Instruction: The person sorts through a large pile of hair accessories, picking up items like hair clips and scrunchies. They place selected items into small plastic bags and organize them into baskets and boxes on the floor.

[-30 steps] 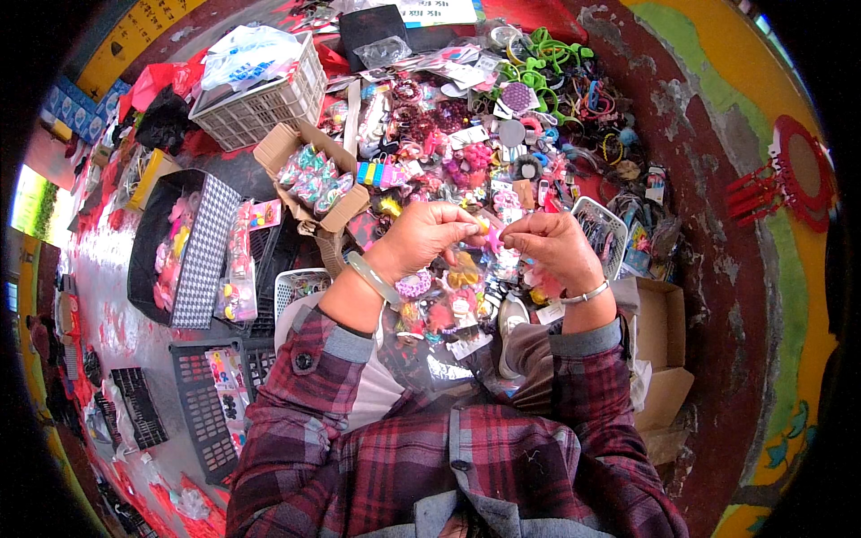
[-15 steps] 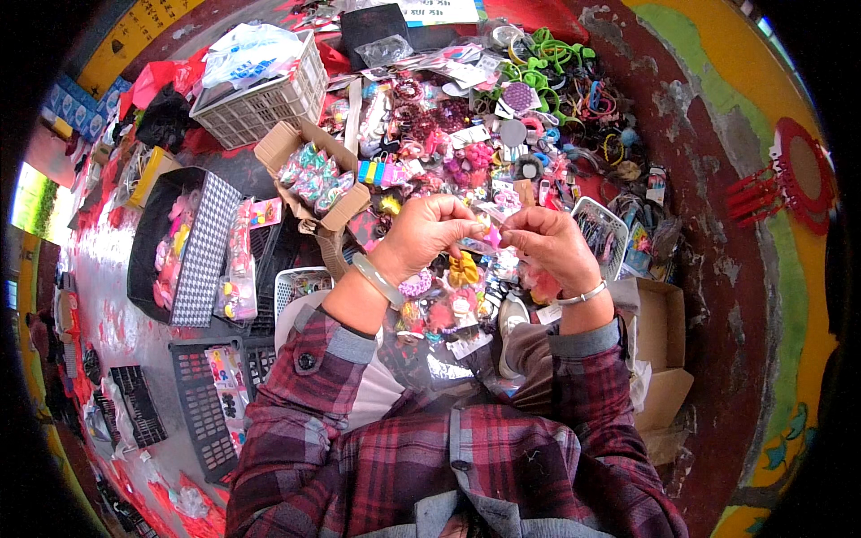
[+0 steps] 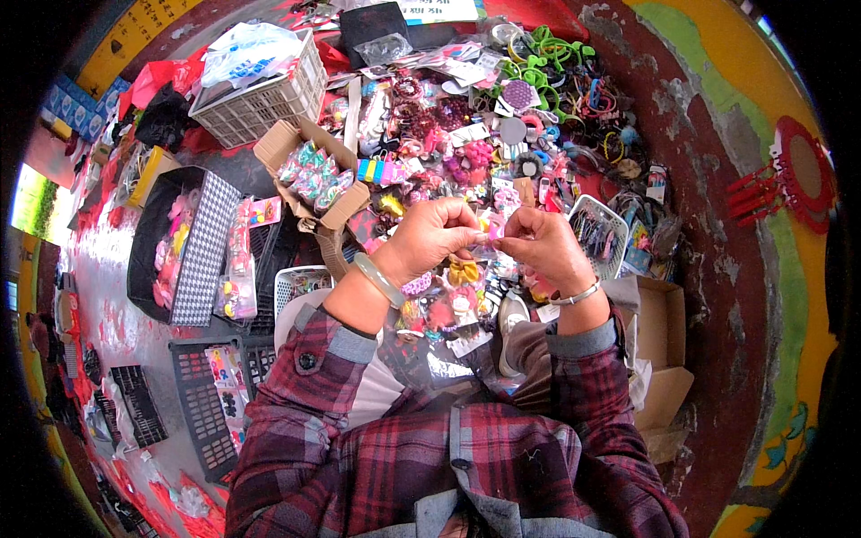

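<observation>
My left hand (image 3: 427, 240), with a pale bangle at the wrist, is closed in a pinch over the middle of the pile. Close to it, fingertips nearly meeting, my right hand (image 3: 549, 249) pinches too; a silver bangle circles that wrist. Between the fingertips shows a small pink piece (image 3: 492, 231), perhaps in clear plastic; its kind is too small to make out. Beneath the hands lies a heap of hair accessories, among them a yellow scrunchie (image 3: 464, 271), a purple beaded hair tie (image 3: 417, 285) and pink bows.
Left of the heap stand an open cardboard box (image 3: 357, 208) of wrapped items, a houndstooth bin (image 3: 204, 260) and a grey crate (image 3: 262, 108). To the right are a white basket (image 3: 619, 260) and an empty cardboard box (image 3: 662, 336). Green headbands (image 3: 547, 67) lie at the far side.
My right hand has moved slightly left and its fingers have curled closer to my left hand's fingertips. The pinched pink piece shows less between them.
</observation>
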{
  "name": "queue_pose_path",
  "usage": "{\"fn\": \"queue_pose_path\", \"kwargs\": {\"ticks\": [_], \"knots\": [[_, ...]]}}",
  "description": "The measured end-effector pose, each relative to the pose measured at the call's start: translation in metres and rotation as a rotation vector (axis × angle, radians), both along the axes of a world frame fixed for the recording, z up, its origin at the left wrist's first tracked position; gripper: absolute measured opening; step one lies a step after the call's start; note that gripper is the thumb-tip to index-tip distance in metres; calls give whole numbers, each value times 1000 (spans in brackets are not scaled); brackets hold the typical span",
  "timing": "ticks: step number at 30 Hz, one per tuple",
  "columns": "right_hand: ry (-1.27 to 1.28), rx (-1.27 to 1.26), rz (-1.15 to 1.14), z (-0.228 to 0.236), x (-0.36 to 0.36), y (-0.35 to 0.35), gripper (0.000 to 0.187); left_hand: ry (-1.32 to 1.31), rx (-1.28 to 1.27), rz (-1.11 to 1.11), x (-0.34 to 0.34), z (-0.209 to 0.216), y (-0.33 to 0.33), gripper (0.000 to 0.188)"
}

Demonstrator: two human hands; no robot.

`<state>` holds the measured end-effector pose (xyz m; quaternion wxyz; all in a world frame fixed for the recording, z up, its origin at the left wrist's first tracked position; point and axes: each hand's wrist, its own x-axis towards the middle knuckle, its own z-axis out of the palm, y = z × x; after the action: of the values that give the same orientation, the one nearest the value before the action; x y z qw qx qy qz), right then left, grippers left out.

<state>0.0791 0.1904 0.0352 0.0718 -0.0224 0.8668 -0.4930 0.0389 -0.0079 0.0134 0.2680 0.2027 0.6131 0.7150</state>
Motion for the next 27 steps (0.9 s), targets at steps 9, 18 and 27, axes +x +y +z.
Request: {"fn": "queue_pose_path", "kwargs": {"ticks": [9, 18, 27], "knots": [[-67, 96, -15, -2, 2, -4, 28, -25, -19, -47, -1, -4, 1, 12], [-101, -183, -8, 5, 4, -7, 16, -30, -7, -114, -1, -9, 1, 17], [-12, 8, -55, -10, 0, 1, 14, -31, -42, -156, 1, -14, 3, 32]]}}
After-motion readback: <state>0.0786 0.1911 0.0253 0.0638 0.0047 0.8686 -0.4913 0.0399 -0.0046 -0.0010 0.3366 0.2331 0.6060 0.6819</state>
